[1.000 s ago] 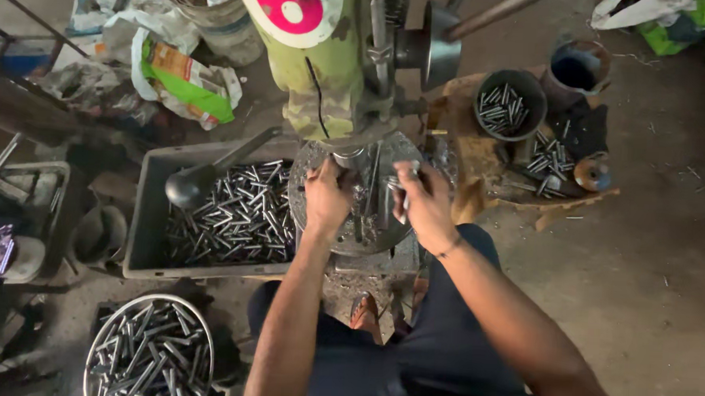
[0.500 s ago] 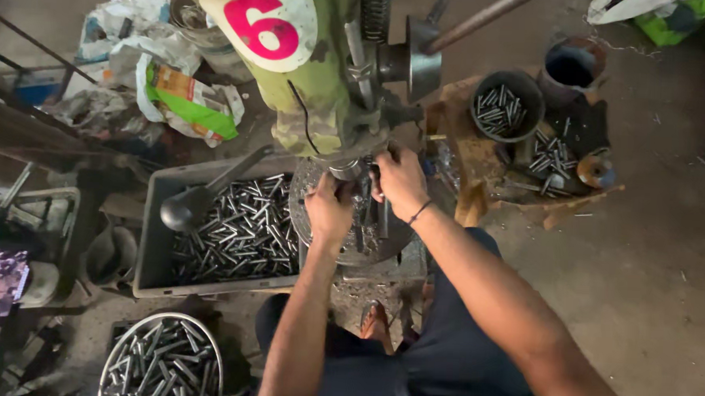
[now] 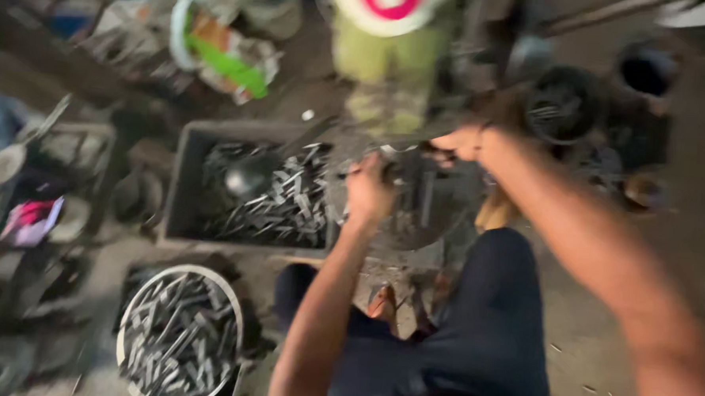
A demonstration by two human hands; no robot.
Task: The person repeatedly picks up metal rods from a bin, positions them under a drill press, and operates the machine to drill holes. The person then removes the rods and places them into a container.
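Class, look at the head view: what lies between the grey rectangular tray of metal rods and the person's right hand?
The left hand, resting on the round machine table, lies between tray and right hand.

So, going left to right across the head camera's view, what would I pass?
Pink scrap → round basket of metal rods → grey tray of rods → left hand → right hand → dark pot of rods → small round tin.
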